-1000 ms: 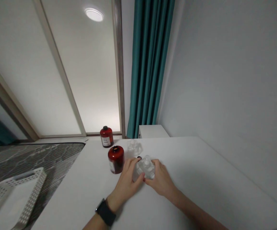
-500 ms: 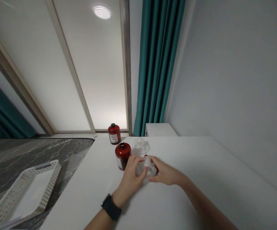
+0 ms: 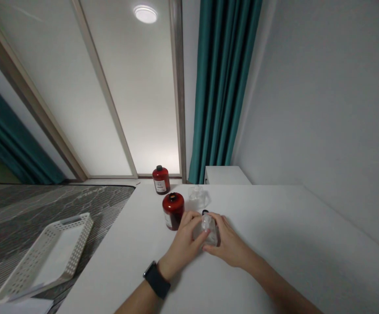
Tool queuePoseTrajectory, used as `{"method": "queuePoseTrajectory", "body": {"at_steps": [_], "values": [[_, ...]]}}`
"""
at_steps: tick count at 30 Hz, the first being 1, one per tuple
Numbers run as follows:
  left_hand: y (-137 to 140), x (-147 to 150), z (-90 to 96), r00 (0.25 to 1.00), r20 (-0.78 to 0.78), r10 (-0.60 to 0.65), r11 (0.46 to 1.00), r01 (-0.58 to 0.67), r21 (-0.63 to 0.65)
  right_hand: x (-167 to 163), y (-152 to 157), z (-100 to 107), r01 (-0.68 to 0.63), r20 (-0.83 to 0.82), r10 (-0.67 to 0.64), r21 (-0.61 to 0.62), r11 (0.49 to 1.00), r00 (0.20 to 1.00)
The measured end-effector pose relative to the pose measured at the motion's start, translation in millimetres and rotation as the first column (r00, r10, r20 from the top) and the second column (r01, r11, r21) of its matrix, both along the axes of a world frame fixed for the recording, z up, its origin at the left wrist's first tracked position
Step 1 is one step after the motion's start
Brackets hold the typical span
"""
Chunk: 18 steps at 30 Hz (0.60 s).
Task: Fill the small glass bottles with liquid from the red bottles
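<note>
Between my two hands, low over the white table, is a small clear bottle (image 3: 211,234). My left hand (image 3: 187,239), with a dark watch on its wrist, grips the bottle's left side, thumb across its front. My right hand (image 3: 229,242) curls round the right side. A small black cap (image 3: 205,212) shows just behind the bottle, partly hidden by it. Close to my left fingers stands a dark red bottle (image 3: 173,210) with an open neck. Beyond my hands is a second clear container (image 3: 198,197), its outline faint.
Another red bottle (image 3: 161,179), with a black cap and white label, stands at the table's far left corner. A white perforated basket (image 3: 47,257) lies left of the table (image 3: 127,266). A white cabinet (image 3: 227,175) and a teal curtain (image 3: 227,87) are behind it.
The whole view has shifted slightly, so things sit farther right in it. My hands stay on the clear bottle, and its top looks tilted a little differently between my fingers.
</note>
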State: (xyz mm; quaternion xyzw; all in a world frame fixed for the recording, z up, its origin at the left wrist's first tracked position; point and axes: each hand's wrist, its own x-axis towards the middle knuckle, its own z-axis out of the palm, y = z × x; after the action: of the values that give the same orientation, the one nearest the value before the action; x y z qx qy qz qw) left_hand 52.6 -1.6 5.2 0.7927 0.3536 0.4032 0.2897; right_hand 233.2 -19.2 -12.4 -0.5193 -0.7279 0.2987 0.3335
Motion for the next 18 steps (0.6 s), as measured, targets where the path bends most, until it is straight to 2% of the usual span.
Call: {"method": "queuePoseTrajectory", "body": {"at_steps": [6, 18], "values": [[-0.1, -1.0, 2.2, 1.000, 0.010, -0.003, 1.000, 0.003, -0.001, 5.1, 1.5, -1.0, -0.131, -0.070, 0.128, -0.047, 0.990, 0.989], [-3.0, -2.7, 7.4, 0.999, -0.004, -0.037, 0.999, 0.037, -0.036, 2.1, 1.3, -5.0, -0.063, -0.066, 0.060, -0.046, 0.997, 0.996]]}}
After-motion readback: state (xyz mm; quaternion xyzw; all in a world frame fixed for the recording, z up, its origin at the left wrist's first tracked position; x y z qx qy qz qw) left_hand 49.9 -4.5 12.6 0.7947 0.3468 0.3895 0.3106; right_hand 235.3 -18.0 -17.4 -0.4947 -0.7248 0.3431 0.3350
